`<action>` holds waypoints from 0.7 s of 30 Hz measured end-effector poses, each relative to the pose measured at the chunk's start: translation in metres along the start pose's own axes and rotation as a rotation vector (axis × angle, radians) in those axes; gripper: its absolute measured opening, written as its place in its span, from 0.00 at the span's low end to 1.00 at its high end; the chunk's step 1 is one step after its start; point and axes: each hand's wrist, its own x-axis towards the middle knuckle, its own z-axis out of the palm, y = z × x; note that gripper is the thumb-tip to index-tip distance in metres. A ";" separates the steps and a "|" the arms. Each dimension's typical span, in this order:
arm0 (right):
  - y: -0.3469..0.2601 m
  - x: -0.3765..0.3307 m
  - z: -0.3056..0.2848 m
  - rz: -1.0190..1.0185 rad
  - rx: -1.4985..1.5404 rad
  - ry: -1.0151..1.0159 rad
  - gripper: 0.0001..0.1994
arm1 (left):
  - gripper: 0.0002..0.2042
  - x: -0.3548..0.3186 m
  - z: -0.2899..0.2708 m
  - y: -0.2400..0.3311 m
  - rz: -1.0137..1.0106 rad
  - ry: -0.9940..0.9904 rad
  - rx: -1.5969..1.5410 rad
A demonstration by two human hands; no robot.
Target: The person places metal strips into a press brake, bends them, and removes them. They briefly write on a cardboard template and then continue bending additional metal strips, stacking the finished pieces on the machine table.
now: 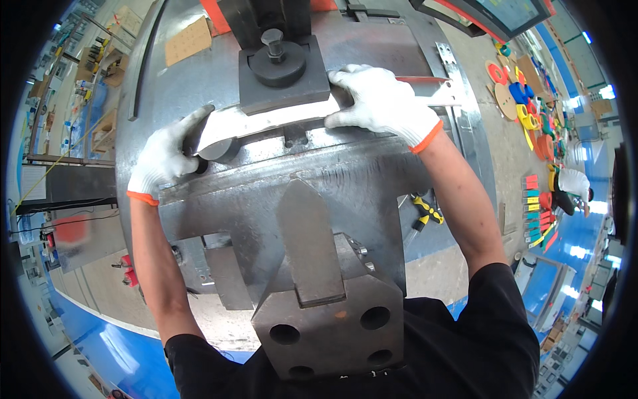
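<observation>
A bright, shiny metal strip (pixel 266 121) lies crosswise below the edge of a dark square press block (pixel 283 80), which has a round disc and a bolt (pixel 272 44) on it. My left hand (pixel 163 154), in a white glove with an orange cuff, is closed about the strip's left end. Close to those fingers is a short round steel piece (pixel 220 150). Gloved the same way, my right hand (pixel 382 101) grips the strip near its right end, fingers at the far edge and thumb at the near one. The strip's underside is hidden.
A pointed steel bar (pixel 309 239) on a holed block (pixel 332 332) stands close before me. A yellow-and-black handled tool (pixel 427 210) lies right of it. Cardboard (pixel 189 41) rests far left, a screen (pixel 508 14) far right. Another person (pixel 571 186) is beyond coloured parts (pixel 538 209).
</observation>
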 end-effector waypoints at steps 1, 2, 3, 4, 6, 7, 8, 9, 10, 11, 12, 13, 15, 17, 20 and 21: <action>0.000 -0.003 0.001 0.008 0.001 0.015 0.32 | 0.46 0.000 -0.002 0.006 -0.035 -0.014 0.006; 0.000 -0.005 0.002 0.014 0.002 0.030 0.32 | 0.46 -0.002 -0.002 0.003 -0.014 0.001 0.008; 0.001 -0.004 0.002 -0.002 0.009 0.025 0.32 | 0.45 -0.003 0.001 -0.002 0.006 0.017 0.009; 0.002 -0.001 0.002 -0.019 0.017 0.021 0.32 | 0.45 -0.004 0.002 -0.005 0.026 0.033 0.010; 0.001 0.001 0.001 -0.029 0.012 0.015 0.32 | 0.44 -0.006 0.001 -0.004 0.035 0.051 0.036; -0.001 -0.002 0.002 -0.021 0.001 0.014 0.32 | 0.43 -0.008 0.001 -0.003 0.038 0.061 0.049; -0.004 -0.001 -0.001 -0.021 -0.013 0.023 0.32 | 0.42 -0.008 0.000 -0.003 0.037 0.074 0.085; -0.007 -0.001 -0.004 0.006 -0.034 -0.004 0.33 | 0.41 -0.010 0.000 -0.003 0.034 0.087 0.122; -0.007 -0.002 -0.001 0.000 -0.036 0.017 0.34 | 0.40 -0.013 -0.001 -0.003 0.015 0.087 0.195; -0.003 -0.003 0.002 0.002 -0.043 0.041 0.35 | 0.40 -0.013 0.000 0.001 -0.013 0.089 0.229; -0.005 -0.004 0.001 0.021 -0.037 0.025 0.37 | 0.39 -0.017 -0.002 0.005 -0.001 0.089 0.175; -0.005 -0.001 -0.002 0.046 -0.065 -0.026 0.39 | 0.38 -0.019 -0.007 0.009 0.013 0.088 0.120; -0.001 -0.001 0.003 0.050 -0.036 0.013 0.38 | 0.34 -0.016 -0.009 0.023 0.070 0.178 -0.016; -0.003 0.006 -0.001 0.098 0.015 -0.016 0.38 | 0.33 0.004 -0.003 0.049 0.054 0.312 0.048; -0.004 0.012 0.001 0.127 0.064 -0.016 0.35 | 0.32 0.031 0.022 0.069 0.048 0.287 0.204; -0.003 0.012 0.003 0.136 0.075 -0.010 0.34 | 0.32 0.036 0.025 0.070 0.039 0.259 0.205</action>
